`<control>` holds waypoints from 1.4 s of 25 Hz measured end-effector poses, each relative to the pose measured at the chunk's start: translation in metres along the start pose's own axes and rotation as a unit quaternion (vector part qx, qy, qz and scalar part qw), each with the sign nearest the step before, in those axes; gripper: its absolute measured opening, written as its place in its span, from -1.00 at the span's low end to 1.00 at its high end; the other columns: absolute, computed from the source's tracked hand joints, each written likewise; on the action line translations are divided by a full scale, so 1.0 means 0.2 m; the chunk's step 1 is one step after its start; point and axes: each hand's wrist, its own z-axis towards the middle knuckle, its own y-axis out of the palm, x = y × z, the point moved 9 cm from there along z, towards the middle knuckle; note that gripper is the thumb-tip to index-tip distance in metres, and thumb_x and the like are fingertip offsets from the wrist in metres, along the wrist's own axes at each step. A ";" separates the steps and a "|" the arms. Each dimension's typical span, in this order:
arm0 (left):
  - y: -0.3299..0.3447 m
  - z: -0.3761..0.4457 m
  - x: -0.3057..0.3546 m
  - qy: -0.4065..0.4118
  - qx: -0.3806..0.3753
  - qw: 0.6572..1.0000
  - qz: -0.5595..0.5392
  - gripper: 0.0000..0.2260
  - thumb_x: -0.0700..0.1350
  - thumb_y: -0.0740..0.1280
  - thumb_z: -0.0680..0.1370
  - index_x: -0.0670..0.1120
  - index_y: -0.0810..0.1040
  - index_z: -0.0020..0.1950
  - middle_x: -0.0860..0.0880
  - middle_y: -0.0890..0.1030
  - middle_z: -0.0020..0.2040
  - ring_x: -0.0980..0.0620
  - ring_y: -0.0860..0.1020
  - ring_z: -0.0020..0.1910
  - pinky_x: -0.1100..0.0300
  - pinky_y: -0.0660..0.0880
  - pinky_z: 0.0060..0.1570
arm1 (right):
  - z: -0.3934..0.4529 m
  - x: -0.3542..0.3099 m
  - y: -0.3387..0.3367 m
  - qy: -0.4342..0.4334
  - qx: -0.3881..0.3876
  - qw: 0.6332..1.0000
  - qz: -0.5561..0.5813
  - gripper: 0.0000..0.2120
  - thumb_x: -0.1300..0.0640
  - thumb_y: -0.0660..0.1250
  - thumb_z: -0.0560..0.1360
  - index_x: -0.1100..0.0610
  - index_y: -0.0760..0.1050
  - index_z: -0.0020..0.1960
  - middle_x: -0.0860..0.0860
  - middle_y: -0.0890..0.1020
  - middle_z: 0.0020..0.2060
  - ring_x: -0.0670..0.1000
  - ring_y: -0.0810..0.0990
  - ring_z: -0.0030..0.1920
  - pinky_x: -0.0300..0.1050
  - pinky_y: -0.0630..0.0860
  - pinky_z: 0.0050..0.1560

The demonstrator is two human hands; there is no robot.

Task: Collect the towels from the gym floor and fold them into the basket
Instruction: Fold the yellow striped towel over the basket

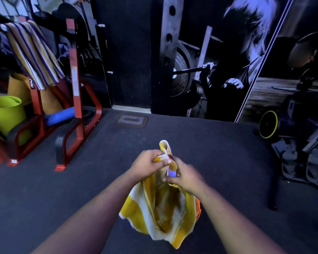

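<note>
Fingers of both hands pinch the top edge of a yellow-and-white striped cloth towel (160,208) at the centre of the frame: the left hand (147,165) curls round a bunched corner, and the right hand (184,177), just beside it and slightly lower, nips the fabric between thumb and fingertips. From there the towel hangs in loose folds towards the lower centre, above the dark rubber gym floor (81,189) that fills most of the view. A large dark wall mural of a weightlifter (218,61) spans the upper right. At the left stands a red steel rack (75,92), with a purple, yellow and white striped towel (33,52) draped over its top bar in the upper left. A lime-green rolled mat (6,114) leans at the left edge, and a blue foam roller (60,117) lies low inside the rack. A yellow-rimmed black wheel (268,124) sits at the right. A sliver of orange shows behind the hanging towel; I cannot tell what it is.
</note>
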 end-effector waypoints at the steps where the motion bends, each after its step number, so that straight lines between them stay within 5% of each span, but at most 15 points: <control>1: 0.00 0.01 0.01 0.008 -0.012 1.000 -0.005 -0.83 0.22 0.45 0.47 0.21 0.58 -0.25 0.17 0.52 -0.38 0.25 0.44 -0.37 0.18 0.37 -0.31 | 0.01 0.00 -0.02 0.002 0.010 0.999 -0.051 -0.44 -0.16 0.55 0.39 -0.24 0.44 0.34 -0.22 0.55 -0.40 -0.19 0.51 -0.35 -0.18 0.46 -0.29; 3: 0.02 0.00 -0.01 0.018 -0.058 0.998 0.006 -0.84 0.20 0.47 0.47 0.17 0.62 -0.20 0.17 0.59 -0.31 0.26 0.51 -0.30 0.14 0.46 -0.23 | 0.02 0.01 -0.03 -0.007 0.010 0.999 -0.050 -0.54 -0.14 0.52 0.42 -0.20 0.49 0.28 -0.17 0.51 -0.49 -0.16 0.46 -0.43 -0.13 0.41 -0.33; 6: 0.05 -0.05 -0.04 0.018 -0.117 0.991 0.067 -0.86 0.17 0.43 0.54 0.26 0.58 -0.21 0.22 0.60 -0.30 0.28 0.53 -0.29 0.16 0.48 -0.18 | 0.01 -0.01 -0.01 -0.051 -0.014 0.997 -0.063 -0.36 -0.15 0.52 0.43 -0.35 0.33 0.43 -0.10 0.49 -0.49 -0.13 0.46 -0.45 -0.22 0.32 -0.39; 7: 0.06 -0.05 -0.04 0.024 -0.125 0.988 0.084 -0.84 0.17 0.42 0.55 0.27 0.56 -0.23 0.22 0.58 -0.32 0.26 0.53 -0.30 0.16 0.47 -0.20 | 0.00 -0.03 0.01 -0.062 -0.015 0.995 -0.075 -0.48 -0.15 0.49 0.44 -0.32 0.42 0.36 -0.07 0.51 -0.47 -0.12 0.48 -0.42 -0.19 0.38 -0.37; 9: 0.06 -0.06 -0.02 0.037 -0.114 0.987 0.106 -0.81 0.24 0.40 0.52 0.20 0.55 -0.22 0.18 0.59 -0.30 0.23 0.54 -0.29 0.14 0.48 -0.20 | 0.01 -0.04 0.02 -0.065 -0.002 0.994 -0.084 -0.79 -0.14 0.40 0.48 -0.08 0.52 0.02 -0.04 0.57 -0.41 -0.08 0.56 -0.37 -0.03 0.50 -0.31; 10: 0.03 -0.06 -0.03 0.035 -0.097 0.987 0.120 -0.77 0.27 0.38 0.49 0.14 0.56 -0.18 0.15 0.61 -0.27 0.21 0.56 -0.26 0.11 0.50 -0.19 | 0.03 -0.03 0.00 -0.060 0.010 0.995 -0.083 -0.79 -0.11 0.37 0.50 0.01 0.47 -0.08 -0.06 0.58 -0.41 -0.07 0.57 -0.36 0.01 0.51 -0.30; 15: -0.14 -0.18 -0.45 -0.080 -0.002 0.950 0.300 -0.69 0.27 0.31 0.47 0.04 0.60 -0.05 0.08 0.66 -0.09 0.04 0.60 -0.01 0.06 0.49 -0.01 | 0.02 0.20 -0.21 0.036 0.125 0.990 0.056 -0.84 0.12 0.38 0.55 0.09 0.46 -0.17 0.02 0.54 -0.41 -0.03 0.56 -0.35 0.07 0.46 -0.28; 18: -0.17 -0.28 -0.60 -0.178 0.092 0.977 -0.069 -0.81 0.06 0.48 0.48 -0.04 0.64 -0.16 0.06 0.63 -0.30 0.16 0.53 -0.31 0.14 0.46 -0.20 | -0.01 0.31 -0.25 0.105 0.158 0.977 0.100 -0.82 0.20 0.34 0.58 0.20 0.45 -0.18 0.00 0.47 -0.38 -0.04 0.42 -0.33 -0.01 0.33 -0.28; 21: -0.10 -0.33 -0.51 -0.214 0.170 0.912 -0.307 -0.91 -0.17 0.52 0.50 -0.17 0.67 -0.12 -0.08 0.62 -0.32 0.06 0.51 -0.38 0.18 0.45 -0.33 | -0.04 0.42 -0.25 0.186 0.197 0.949 0.162 -0.83 0.16 0.30 0.61 0.19 0.48 -0.14 0.01 0.53 -0.29 0.01 0.48 -0.24 -0.03 0.36 -0.22; 25: 0.07 -0.31 -0.44 -0.291 0.204 0.845 -0.399 -0.83 -0.09 0.50 0.53 -0.14 0.61 -0.18 -0.07 0.59 -0.39 0.06 0.47 -0.50 0.25 0.41 -0.47 | -0.08 0.45 -0.24 0.213 0.266 0.891 0.301 -0.86 0.09 0.37 0.62 0.14 0.59 0.10 0.04 0.66 -0.02 -0.10 0.58 -0.15 -0.22 0.49 -0.14; 29: 0.15 -0.21 -0.25 -0.203 0.093 0.901 -0.373 -0.82 -0.12 0.35 0.64 -0.21 0.67 -0.03 -0.08 0.67 -0.28 0.08 0.55 -0.40 0.19 0.49 -0.31 | -0.04 0.36 -0.05 0.214 0.110 0.887 0.394 -0.73 -0.04 0.57 0.42 0.01 0.70 0.09 0.02 0.71 0.10 -0.02 0.68 0.07 -0.02 0.59 0.21; 32: 0.20 -0.20 -0.19 -0.168 0.073 0.912 -0.367 -0.83 -0.17 0.34 0.64 -0.23 0.66 0.12 -0.18 0.73 -0.09 0.02 0.65 -0.21 0.15 0.58 -0.12 | -0.04 0.28 0.06 0.240 0.027 0.849 0.469 -0.78 0.13 0.52 0.48 0.10 0.69 0.11 0.12 0.73 0.01 0.06 0.66 -0.04 -0.03 0.60 -0.03; 35: 0.30 -0.20 -0.15 -0.156 0.060 0.919 -0.356 -0.82 -0.14 0.41 0.60 -0.20 0.65 0.14 -0.33 0.68 0.03 -0.16 0.59 -0.09 -0.03 0.51 -0.01 | -0.04 0.21 0.11 0.236 0.025 0.836 0.496 -0.85 0.25 0.40 0.57 0.19 0.64 0.13 0.16 0.64 -0.20 0.04 0.61 -0.28 -0.09 0.62 -0.26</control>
